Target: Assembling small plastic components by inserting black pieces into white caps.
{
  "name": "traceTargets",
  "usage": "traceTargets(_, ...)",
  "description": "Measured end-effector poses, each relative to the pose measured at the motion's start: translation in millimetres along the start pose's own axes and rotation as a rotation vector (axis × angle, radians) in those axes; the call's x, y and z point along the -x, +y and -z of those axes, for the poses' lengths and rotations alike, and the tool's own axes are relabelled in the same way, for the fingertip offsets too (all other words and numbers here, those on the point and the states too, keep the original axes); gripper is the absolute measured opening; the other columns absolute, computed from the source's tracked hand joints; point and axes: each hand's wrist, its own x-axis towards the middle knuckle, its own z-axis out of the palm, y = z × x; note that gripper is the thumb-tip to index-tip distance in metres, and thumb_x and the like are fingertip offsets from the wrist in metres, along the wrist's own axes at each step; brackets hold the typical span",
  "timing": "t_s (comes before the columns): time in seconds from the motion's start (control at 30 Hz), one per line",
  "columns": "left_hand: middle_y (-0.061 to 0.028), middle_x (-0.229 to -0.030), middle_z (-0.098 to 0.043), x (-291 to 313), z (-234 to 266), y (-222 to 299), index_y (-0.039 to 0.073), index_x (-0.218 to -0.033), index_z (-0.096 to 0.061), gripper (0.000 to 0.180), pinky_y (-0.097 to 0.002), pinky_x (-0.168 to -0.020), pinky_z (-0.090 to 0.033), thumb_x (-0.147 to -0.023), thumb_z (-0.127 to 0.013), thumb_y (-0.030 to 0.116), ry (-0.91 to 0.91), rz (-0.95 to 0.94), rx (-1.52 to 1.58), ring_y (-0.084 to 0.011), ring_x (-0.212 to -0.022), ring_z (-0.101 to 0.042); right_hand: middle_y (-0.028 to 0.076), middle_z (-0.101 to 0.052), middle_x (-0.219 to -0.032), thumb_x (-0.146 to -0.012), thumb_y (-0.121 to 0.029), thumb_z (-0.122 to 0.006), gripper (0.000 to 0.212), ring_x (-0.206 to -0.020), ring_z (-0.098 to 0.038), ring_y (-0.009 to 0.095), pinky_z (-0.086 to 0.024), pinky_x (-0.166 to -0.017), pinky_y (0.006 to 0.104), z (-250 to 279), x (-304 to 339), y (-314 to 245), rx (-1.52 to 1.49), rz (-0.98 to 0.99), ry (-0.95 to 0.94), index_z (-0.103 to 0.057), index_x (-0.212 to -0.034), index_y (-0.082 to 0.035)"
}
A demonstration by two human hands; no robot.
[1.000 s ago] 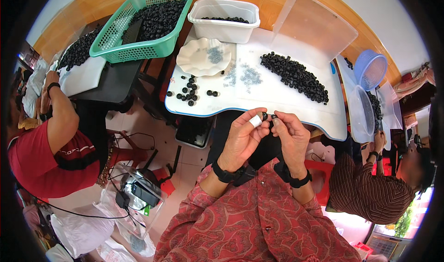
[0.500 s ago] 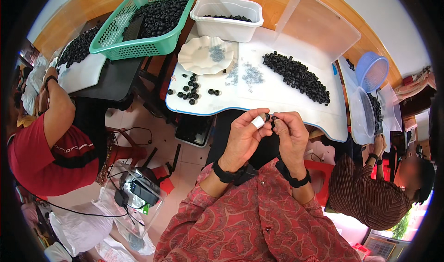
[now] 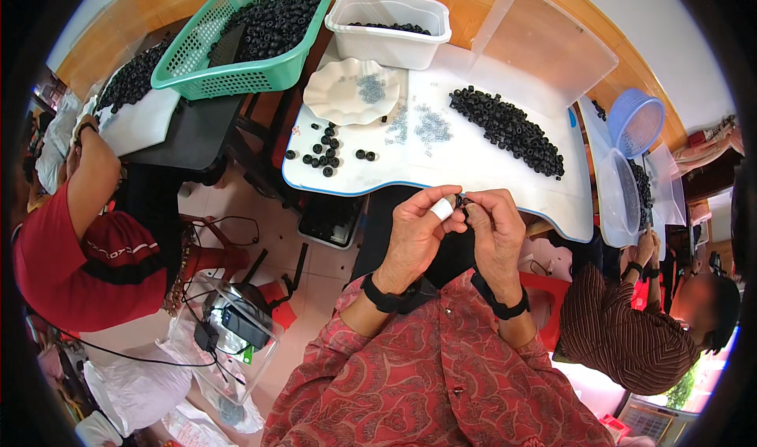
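Observation:
My left hand (image 3: pixel 412 238), with a white wrap around one digit, pinches a small black ring-like part (image 3: pixel 460 201) at the front edge of the white table (image 3: pixel 378 167). Against its right side, the fingertips of my right hand (image 3: pixel 497 230) are closed on something small and dark, mostly hidden by the fingers. Beyond my hands a heap of similar black parts (image 3: pixel 509 135) lies on the right half of the table. Several loose black parts (image 3: pixel 327 161) sit at the left. Tiny clear pieces (image 3: pixel 432 127) are spread between them, with more in a scalloped cream dish (image 3: pixel 327 100).
Behind the dish stands a white tub (image 3: pixel 386 44) with black parts inside. A green basket (image 3: pixel 229 88) full of them is on the dark table at left. A clear plastic panel (image 3: pixel 544 44) rises at the back right. Co-workers (image 3: pixel 87 250) sit on both sides.
My fingertips have come closer together, so the small dark items between them now meet. Co-workers' arms have shifted slightly. The parts on the table stay put.

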Motion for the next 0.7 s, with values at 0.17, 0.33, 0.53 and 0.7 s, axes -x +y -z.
traceTargets(0.17,-0.0078,-0.094,-0.063,0.7,-1.1,0.5,-0.003,-0.115,-0.061,0.023,-0.0259,-0.070,-0.057,-0.094,-0.055,0.003,0.018,0.001,-0.019,-0.0133,-0.074,-0.065,0.010,-0.059,-0.089,-0.086,0.005,-0.060,0.011,-0.077,-0.062,0.017,-0.049,-0.066,0.0260,-0.2,0.1,3.0,0.021,0.030,-0.011,-0.062,-0.097,0.002)
traceTargets(0.33,-0.0097,-0.095,-0.065,1.3,-0.1,-0.1,-0.004,-0.115,-0.061,0.024,-0.0254,-0.068,-0.057,-0.092,-0.058,0.004,0.019,-0.013,-0.020,-0.0142,-0.077,-0.065,0.010,-0.059,-0.089,-0.086,0.006,-0.060,0.013,-0.077,-0.062,0.019,-0.049,-0.066,0.0268,-0.7,-0.1,2.8,0.042,0.052,-0.015,-0.062,-0.097,0.002)
traceTargets(0.53,-0.0061,-0.093,-0.063,2.2,-0.5,-0.4,-0.002,-0.115,-0.062,0.024,-0.0263,-0.069,-0.056,-0.092,-0.058,0.004,0.021,-0.041,-0.089,-0.0139,-0.075,-0.064,0.011,-0.058,-0.088,-0.085,0.006,-0.061,0.014,-0.075,-0.062,0.020,-0.049,-0.065,0.0278,-1.9,-1.0,1.5,0.075,0.085,-0.017,-0.062,-0.098,0.001)
traceTargets(0.7,-0.0047,-0.091,-0.062,3.2,-1.2,-0.1,-0.001,-0.115,-0.063,0.024,-0.0267,-0.068,-0.056,-0.092,-0.058,0.003,0.030,-0.081,-0.201,-0.0132,-0.075,-0.064,0.012,-0.058,-0.088,-0.084,0.007,-0.061,0.016,-0.074,-0.062,0.022,-0.049,-0.063,0.0298,-2.1,-0.9,0.1,0.138,0.130,-0.021,-0.062,-0.099,0.001)
